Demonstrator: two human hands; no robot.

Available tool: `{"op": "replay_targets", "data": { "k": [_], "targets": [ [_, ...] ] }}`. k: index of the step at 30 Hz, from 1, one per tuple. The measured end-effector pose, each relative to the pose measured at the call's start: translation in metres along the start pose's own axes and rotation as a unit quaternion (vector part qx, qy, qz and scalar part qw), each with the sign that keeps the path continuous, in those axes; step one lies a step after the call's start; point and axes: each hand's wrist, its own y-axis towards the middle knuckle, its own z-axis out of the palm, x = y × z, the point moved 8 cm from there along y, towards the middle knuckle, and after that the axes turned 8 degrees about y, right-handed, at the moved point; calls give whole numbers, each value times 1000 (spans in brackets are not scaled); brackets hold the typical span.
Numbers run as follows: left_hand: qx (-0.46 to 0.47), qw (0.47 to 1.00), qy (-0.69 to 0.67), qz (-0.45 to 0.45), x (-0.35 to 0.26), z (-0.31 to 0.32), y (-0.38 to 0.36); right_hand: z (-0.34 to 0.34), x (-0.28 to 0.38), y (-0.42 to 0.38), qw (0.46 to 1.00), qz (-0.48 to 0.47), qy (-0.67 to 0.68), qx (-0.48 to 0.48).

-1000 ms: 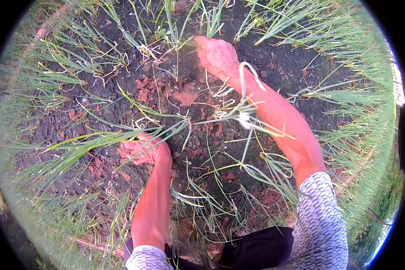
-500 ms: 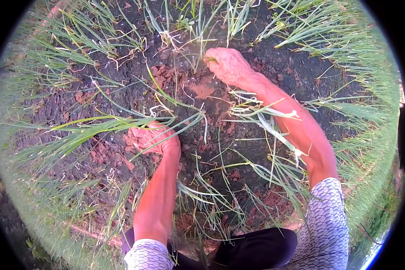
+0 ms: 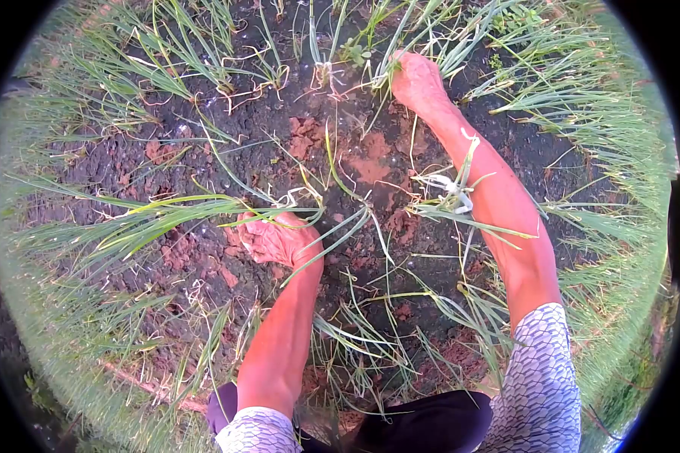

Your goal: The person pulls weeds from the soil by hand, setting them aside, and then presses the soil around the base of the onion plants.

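My left hand point(image 3: 278, 240) is closed around a bunch of spring onions point(image 3: 155, 220), whose long green leaves reach out to the left over the soil. Farther forward, my right hand point(image 3: 418, 81) is a fist low among the standing onion plants point(image 3: 442, 41). Some green leaf shows at its fingertips; the rest of what it grips is hidden by the fingers. Loose pulled onions with white stems point(image 3: 455, 192) lie beside and partly under my right forearm.
Rows of growing onions point(image 3: 181, 57) stand ahead and on both sides. Dark, damp soil point(image 3: 272, 158) with reddish clods lies between the hands. More onion leaves point(image 3: 363, 343) are strewn before my knees point(image 3: 423, 423). A small broad-leaved weed point(image 3: 355, 53) grows near my right hand.
My right hand has moved forward and to the right, from bare soil to the standing plants. My left hand keeps its hold on the bunch. The view has shifted slightly.
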Motion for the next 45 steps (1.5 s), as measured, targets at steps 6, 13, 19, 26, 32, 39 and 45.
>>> {"op": "replay_targets", "data": {
  "k": [6,13,19,26,32,39,45],
  "targets": [
    [1,999,44,0,12,18,1,10,1,9,994,-8,-104,-10],
    [27,999,-45,9,-1,-5,4,-4,-22,37,985,94,-70,-128],
    [30,999,-38,18,-5,-14,8,2,-28,50,987,23,-121,-105],
    [28,993,-116,10,0,-8,4,16,-12,45,995,-75,-32,-65],
    [43,990,-119,-66,-4,-18,10,18,-11,46,997,-30,7,-68],
    [-51,997,-65,-9,-17,-32,7,29,-7,41,991,-65,102,59],
    [-27,997,-67,-38,-15,-31,8,50,41,43,984,-137,-90,70]
  ]
}}
